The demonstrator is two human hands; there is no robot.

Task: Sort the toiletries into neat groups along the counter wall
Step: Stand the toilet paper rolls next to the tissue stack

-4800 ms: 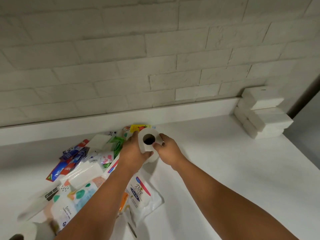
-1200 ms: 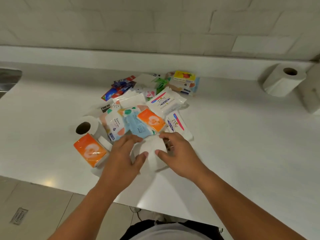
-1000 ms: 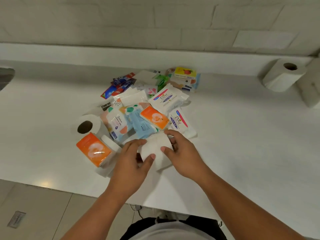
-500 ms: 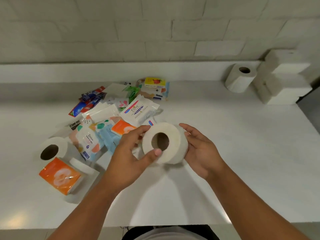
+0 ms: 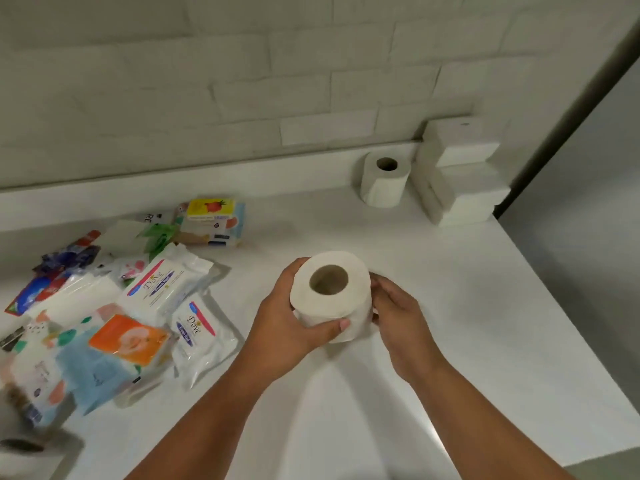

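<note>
white paper toilet roll [image 5: 330,295], centre frame above the counter, sits cupped between your left hand [image 5: 289,322] and right hand [image 5: 396,318]. light and squashy; hold its sides gently, then carry toward the matching roll [image 5: 383,181] at one o'clock.

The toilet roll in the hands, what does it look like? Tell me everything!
The toilet roll is plain white soft paper wound round a hollow tube, its round hole facing up toward the camera. It is held up over the white counter. The left hand wraps its side, thumb across the front; the right hand touches the other side.
</note>
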